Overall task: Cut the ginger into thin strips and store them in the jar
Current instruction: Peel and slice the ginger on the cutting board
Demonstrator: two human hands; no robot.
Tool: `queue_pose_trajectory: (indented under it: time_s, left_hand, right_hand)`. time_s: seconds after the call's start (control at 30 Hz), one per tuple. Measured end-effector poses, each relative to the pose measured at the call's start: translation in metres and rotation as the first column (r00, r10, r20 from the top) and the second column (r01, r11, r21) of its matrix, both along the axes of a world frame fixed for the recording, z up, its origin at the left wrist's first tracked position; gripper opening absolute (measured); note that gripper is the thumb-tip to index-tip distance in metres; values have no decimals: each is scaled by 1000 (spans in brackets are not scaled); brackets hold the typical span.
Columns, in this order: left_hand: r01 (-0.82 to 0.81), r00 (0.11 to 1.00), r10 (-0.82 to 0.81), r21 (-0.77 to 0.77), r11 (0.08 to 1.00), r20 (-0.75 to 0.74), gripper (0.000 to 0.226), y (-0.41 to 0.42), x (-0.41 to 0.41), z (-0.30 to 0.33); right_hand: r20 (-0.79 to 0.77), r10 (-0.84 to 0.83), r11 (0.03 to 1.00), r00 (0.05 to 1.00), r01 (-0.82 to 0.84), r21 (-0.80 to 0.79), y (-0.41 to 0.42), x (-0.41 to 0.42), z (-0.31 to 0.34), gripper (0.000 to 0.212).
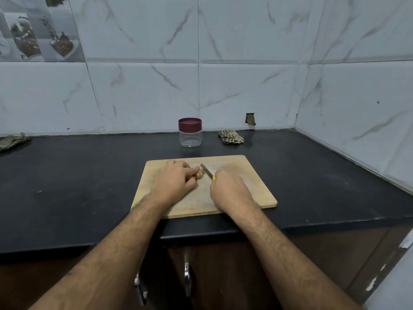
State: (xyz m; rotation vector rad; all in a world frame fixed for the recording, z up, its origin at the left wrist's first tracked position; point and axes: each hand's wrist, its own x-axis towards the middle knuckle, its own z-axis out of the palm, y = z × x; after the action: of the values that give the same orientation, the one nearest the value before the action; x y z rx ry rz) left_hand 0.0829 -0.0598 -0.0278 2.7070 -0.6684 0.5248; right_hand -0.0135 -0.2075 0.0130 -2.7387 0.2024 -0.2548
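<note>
L hand (173, 182) grip: fingers curled over the ginger (199, 173), pinching it down onto the board; the ginger pokes out at the fingertips on the hand's right side, thumb tucked near its front edge. R hand (230, 190) grip: fingers wrapped round the knife (207, 171) handle, only a bit of yellow showing at the top of the fist. Blade points away and to the left, its tip just beside the ginger's right end; can't tell if the edge touches it.

Ginger sits in the far-middle part of the cutting board (252, 186), between the two hands, w/ the L hand covering most of it. Looks like one whole lump. Both hands rest on the board, forearms coming in from the near edge.

Board is pale wood, lying flat on the black bench (89, 186), near the front edge. Behind it, well apart, stands the jar (190, 136): clear, upright, w/ a dark red lid (190, 124) on, close to the wall. To the jar's right, a crumpled checked cloth (231, 136). Another cloth (12, 140) at the far left edge of the bench. Wall is marble-look tile w/ a small broken hole (250, 119) above the checked cloth. Below the bench, dark cabinet doors w/ metal handles (187, 278).
</note>
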Motion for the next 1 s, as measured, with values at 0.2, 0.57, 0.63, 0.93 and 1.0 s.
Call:
queue_pose_trajectory:
  time_s: [0.2, 0.57, 0.63, 0.93, 1.0]
  left_hand:
    - [1, 1000, -1, -11, 1000, -6, 39, 0, -1, 0]
    - [8, 1000, -8, -14, 1000, 5, 39, -1, -2, -1]
    - [15, 1000, -14, -15, 1000, 11, 38, -1, -2, -1]
    - [6, 1000, -6, -32, 999, 2, 37, -1, -2, 0]
    - [7, 1000, -7, -42, 999, -2, 37, -1, -2, -1]
  right_hand:
    - [21, 8, 1000, 1000, -8, 6, 1, -2, -2, 14]
    - [2, 7, 999, 1000, -7, -40, 4, -1, -2, 18]
    - [-17, 13, 998, 1000, -14, -59, 6, 1, 0, 18]
    - [-75, -1, 999, 997, -2, -37, 6, 1, -1, 19]
    - [-68, -3, 999, 998, 1, -38, 5, 0, -3, 19]
